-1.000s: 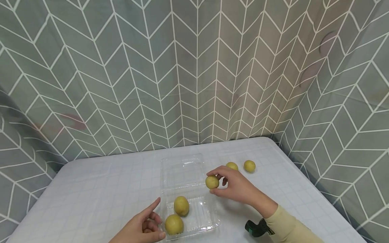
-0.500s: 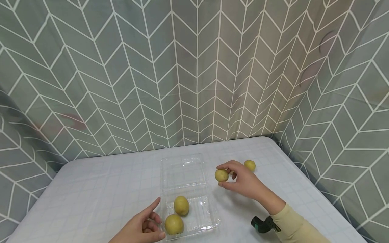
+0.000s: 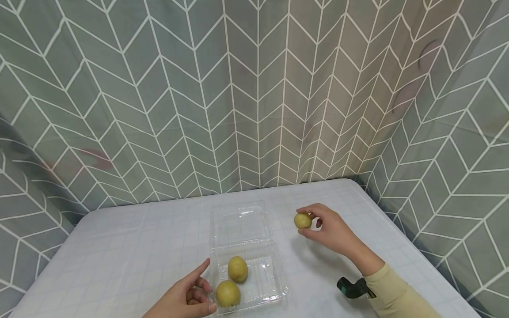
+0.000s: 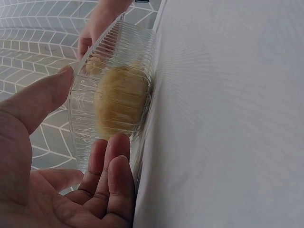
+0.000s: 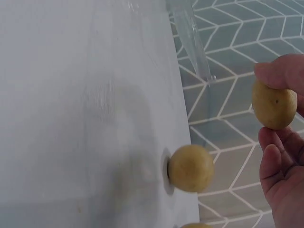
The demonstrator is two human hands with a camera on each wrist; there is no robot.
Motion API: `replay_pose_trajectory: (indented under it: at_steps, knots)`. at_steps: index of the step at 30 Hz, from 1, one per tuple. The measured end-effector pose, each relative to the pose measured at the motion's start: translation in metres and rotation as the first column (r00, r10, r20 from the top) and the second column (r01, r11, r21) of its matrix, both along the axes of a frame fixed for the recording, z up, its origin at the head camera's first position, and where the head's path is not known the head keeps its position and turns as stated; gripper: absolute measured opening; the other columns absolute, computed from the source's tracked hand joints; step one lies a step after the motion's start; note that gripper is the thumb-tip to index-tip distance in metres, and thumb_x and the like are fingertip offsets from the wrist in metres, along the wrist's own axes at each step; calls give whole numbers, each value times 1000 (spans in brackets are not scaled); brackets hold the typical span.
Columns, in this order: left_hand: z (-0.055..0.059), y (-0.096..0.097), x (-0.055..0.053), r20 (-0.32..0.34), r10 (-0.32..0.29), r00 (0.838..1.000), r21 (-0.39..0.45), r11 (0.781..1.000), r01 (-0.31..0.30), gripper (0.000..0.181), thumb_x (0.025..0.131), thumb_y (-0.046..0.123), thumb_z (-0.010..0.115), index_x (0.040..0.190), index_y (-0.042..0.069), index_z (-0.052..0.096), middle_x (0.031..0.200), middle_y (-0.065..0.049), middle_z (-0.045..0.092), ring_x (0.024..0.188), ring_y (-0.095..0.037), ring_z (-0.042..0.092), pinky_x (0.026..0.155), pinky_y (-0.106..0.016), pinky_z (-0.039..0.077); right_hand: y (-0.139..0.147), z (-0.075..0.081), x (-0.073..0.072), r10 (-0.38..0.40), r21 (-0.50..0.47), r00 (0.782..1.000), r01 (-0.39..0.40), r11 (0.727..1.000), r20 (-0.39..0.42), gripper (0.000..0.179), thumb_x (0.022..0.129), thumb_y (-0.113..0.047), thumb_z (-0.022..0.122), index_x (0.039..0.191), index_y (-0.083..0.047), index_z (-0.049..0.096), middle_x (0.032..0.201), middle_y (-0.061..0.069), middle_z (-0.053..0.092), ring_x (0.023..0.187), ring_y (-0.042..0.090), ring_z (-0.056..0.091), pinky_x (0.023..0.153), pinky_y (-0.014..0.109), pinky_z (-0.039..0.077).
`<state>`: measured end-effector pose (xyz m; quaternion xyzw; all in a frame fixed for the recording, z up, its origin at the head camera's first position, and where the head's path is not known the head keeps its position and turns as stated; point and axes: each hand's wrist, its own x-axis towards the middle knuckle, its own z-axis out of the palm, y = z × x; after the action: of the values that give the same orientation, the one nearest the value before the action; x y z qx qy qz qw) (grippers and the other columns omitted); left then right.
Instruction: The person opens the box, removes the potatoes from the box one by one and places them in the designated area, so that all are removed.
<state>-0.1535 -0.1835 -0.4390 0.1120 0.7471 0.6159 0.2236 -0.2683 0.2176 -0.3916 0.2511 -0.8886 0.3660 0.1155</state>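
right hand [image 3: 330,227] pinches one yellow fruit [image 3: 302,221], now moved right, further from the clear container [image 3: 260,280]. so that one's outside; two fruits [image 3: 237,269] sit inside. left hand [image 3: 180,293], fingers relaxed, is at container's edge.

Left grip [image 3: 184,292] low, index finger [image 3: 201,268] extended, right arm [image 3: 397,292] stretched farther forward, right grip [image 3: 329,229] in a fingertip pinch

pale yellow right sleeve [image 3: 401,295] — at its cuff, a black, rounded wrist camera [image 3: 353,289] with green marking
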Motion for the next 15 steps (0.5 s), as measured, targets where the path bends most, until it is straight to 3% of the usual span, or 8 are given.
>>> replay_pose_trajectory:
  at_steps: [15]
  knots:
    - [-2, 1, 0, 20, 22, 1000, -8, 1000, -22, 100, 87, 17, 78, 156, -4, 9, 106, -12, 52, 87, -22, 59, 72, -25, 53, 27, -8, -14, -129, -33, 991, 130, 991, 39, 46, 81, -9, 82, 124, -12, 67, 118, 3, 62, 98, 19, 58, 83, 47, 51]
